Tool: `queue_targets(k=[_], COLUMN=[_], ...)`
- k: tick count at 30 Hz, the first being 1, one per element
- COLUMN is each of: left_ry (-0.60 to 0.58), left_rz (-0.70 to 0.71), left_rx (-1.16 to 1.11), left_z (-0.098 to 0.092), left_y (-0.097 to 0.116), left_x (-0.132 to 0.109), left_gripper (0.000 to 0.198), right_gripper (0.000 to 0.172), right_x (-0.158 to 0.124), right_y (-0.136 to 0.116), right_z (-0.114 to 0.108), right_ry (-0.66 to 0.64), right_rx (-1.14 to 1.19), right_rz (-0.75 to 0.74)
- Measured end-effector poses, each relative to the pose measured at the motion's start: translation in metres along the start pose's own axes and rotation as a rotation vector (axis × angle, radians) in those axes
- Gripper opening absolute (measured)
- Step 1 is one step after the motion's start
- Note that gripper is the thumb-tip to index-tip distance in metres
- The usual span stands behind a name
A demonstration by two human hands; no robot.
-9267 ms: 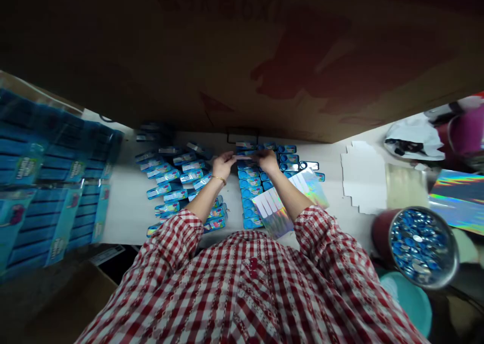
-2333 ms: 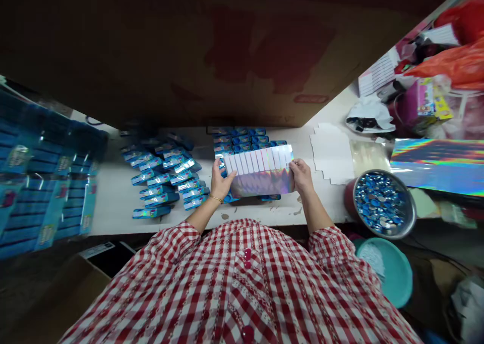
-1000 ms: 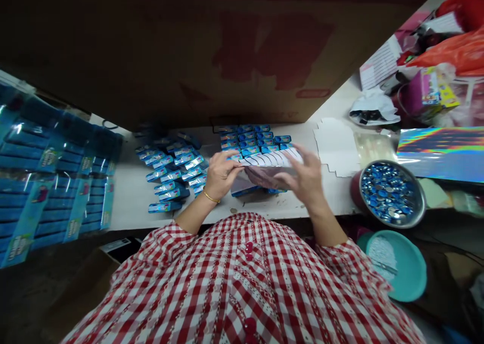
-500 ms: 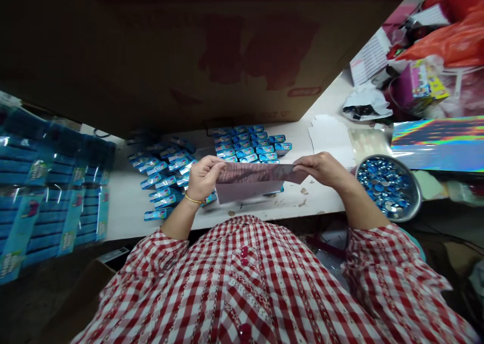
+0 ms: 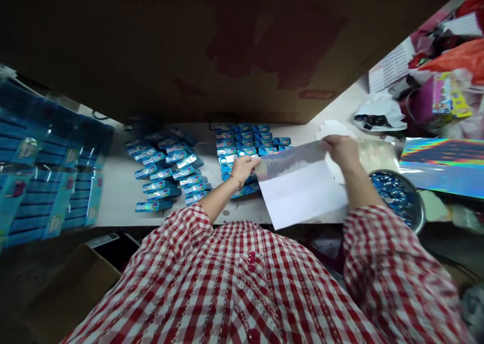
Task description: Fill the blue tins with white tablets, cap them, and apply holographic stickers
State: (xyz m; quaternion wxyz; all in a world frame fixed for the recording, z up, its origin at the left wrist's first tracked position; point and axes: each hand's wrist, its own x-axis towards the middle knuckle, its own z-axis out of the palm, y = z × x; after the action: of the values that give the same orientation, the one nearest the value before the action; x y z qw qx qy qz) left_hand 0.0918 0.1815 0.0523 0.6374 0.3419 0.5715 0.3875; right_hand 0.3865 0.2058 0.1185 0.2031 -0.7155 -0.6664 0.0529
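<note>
Both hands hold a thin sheet (image 5: 302,185) above the table, tilted, with a glossy, see-through or reflective upper strip and a plain white lower part. My left hand (image 5: 244,168) pinches its upper left corner. Closed on the upper right corner is my right hand (image 5: 343,152). Beneath and behind the sheet, small blue boxes (image 5: 245,143) stand in close rows, partly covered by it. A looser group of similar blue boxes (image 5: 157,184) lies to the left of my left hand.
A large cardboard box (image 5: 181,47) walls off the back of the table. Blue packages (image 5: 49,183) are stacked at left. On the right are a metal bowl (image 5: 420,208) of shiny blue pieces, a rainbow-sheen sheet (image 5: 442,165), a white plastic bag (image 5: 381,110) and red bags (image 5: 461,59).
The sheet has moved right and tilted, its right end higher, so more of its white part shows. Both hands have shifted right with it. The camera view has shifted slightly.
</note>
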Motion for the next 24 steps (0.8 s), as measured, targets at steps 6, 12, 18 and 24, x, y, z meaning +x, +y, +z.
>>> queue_targets(k=[6, 12, 18, 24], left_ry=[-0.031, -0.041, -0.064, 0.042], left_rz=[-0.234, -0.285, -0.317, -0.057], left_rx=[-0.173, -0.292, -0.359, 0.083], left_z=[0.005, 0.000, 0.002, -0.003], left_y=[-0.033, -0.035, -0.044, -0.050], left_x=[0.030, 0.028, 0.032, 0.057], left_gripper=[0.017, 0.017, 0.009, 0.014], right_gripper=[0.026, 0.031, 0.029, 0.022], right_x=[-0.018, -0.048, -0.049, -0.064], right_y=[-0.071, -0.100, -0.079, -0.101], right_z=[0.129, 0.160, 0.165, 0.109], right_ry=[-0.174, -0.333, -0.343, -0.291], right_rx=[0.031, 0.046, 0.132, 0.169], right_rz=[-0.427, -0.653, -0.659, -0.490])
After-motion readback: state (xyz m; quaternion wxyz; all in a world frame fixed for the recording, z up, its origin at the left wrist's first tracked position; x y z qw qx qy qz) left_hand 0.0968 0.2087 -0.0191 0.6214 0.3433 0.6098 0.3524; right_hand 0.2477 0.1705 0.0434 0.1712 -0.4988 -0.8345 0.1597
